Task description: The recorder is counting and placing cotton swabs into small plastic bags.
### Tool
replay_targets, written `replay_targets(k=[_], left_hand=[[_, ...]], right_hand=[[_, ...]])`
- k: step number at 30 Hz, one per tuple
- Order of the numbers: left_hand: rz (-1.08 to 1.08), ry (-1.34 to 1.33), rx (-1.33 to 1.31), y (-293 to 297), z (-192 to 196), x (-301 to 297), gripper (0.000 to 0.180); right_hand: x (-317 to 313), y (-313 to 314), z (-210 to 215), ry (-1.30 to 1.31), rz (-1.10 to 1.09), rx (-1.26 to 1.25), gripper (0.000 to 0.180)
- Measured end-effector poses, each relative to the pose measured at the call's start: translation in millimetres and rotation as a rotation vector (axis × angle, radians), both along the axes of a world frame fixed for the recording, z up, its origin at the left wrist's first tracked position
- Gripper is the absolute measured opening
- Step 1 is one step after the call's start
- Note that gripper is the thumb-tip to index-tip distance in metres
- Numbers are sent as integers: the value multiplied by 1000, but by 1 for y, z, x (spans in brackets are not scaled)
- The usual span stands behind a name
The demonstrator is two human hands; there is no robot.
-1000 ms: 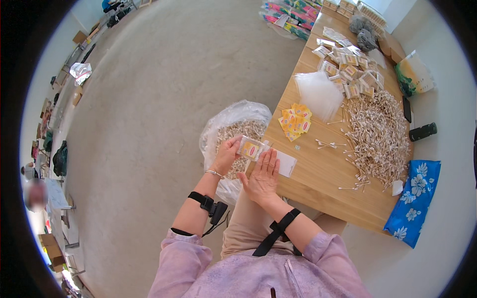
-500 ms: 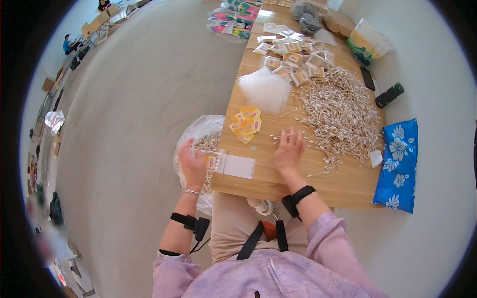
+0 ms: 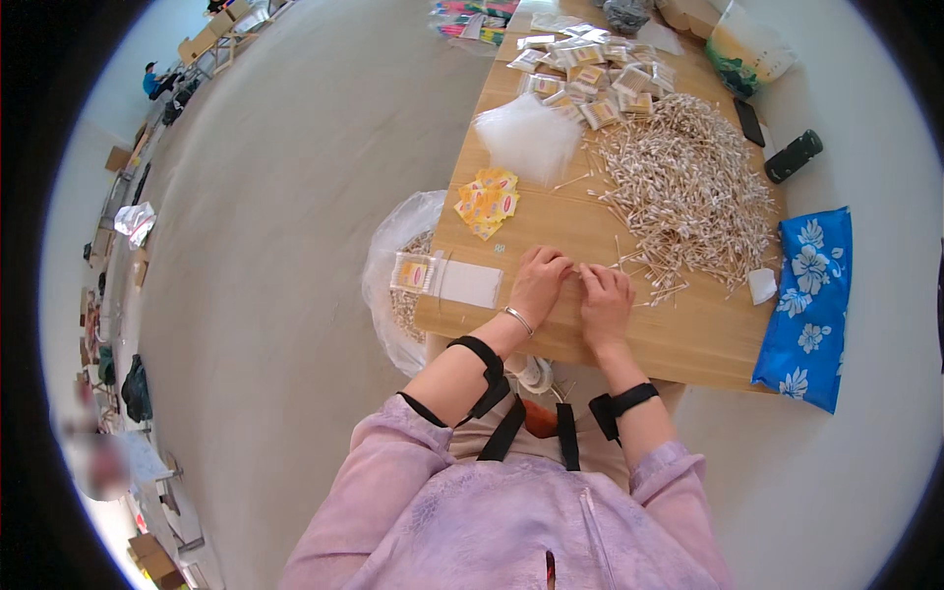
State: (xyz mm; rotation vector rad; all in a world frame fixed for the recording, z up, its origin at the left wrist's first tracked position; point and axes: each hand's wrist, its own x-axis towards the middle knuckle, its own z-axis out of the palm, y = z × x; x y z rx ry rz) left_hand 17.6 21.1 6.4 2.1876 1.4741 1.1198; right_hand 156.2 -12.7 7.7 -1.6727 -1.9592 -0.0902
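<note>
A big loose heap of thin pale sticks (image 3: pixel 683 187), like cotton swabs, spreads over the right half of the wooden table (image 3: pixel 678 339), with stray ones trailing off its near edge toward the person. Both forearms come up from the lower edge and meet in the middle of the table's near side, wrists lying on the wood, each with a dark strap around it. The left hand (image 3: pixel 539 282) and the right hand (image 3: pixel 604 298) sit just beside each other, palms down, fingers curled and fingertips close together at a few of the stray sticks. They seem to pinch at these sticks, but how many each hand grips is too small to tell.

Left of the hands lies a flat clear packet (image 3: pixel 447 279) with a small printed card at one end. Farther up are a small pile of yellow cards (image 3: pixel 488 202), a stack of clear bags (image 3: pixel 528 136) and many filled packets (image 3: pixel 590 74). A clear sack (image 3: pixel 388 265) hangs off the table's left edge, and a blue flowered cloth (image 3: pixel 808 295) lies at the right.
</note>
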Motion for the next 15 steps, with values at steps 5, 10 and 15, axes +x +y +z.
replay_targets(k=[5,10,15], left_hand=[[19,-55,-4,-2,-6,5,8],[12,-39,-15,-10,-4,2,8],[13,-21,-8,-11,3,2,8]], right_hand=[[35,-16,11,-37,-16,-13,22],[69,-30,20,23,-81,-44,25],[100,-45,33,133,-49,-121,38]])
